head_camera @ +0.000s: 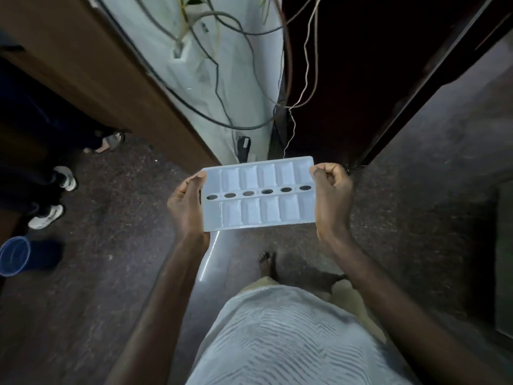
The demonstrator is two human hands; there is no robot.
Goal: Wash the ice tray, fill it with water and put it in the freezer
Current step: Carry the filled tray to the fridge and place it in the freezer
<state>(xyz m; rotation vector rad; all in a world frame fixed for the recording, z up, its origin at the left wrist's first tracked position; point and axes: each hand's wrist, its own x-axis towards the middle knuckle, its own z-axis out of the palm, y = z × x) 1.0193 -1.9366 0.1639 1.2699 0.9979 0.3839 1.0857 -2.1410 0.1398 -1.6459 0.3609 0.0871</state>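
A white plastic ice tray [259, 194] with two rows of oblong cells and a line of oval holes down its middle is held level at waist height above the floor. My left hand [186, 205] grips its left short edge, thumb on top. My right hand [331, 194] grips the right short edge with fingers curled. I cannot tell whether the cells hold water. A dark tall cabinet, possibly the fridge [361, 65], stands straight ahead to the right, its door [449, 93] apparently swung open.
A brown wooden door [91, 68] stands at the left, a white wall [222, 65] with several hanging cables ahead. Other people's feet in shoes [47, 216] are at the far left, beside a blue bucket [14, 255]. My bare foot [268, 262] is on the dark speckled floor.
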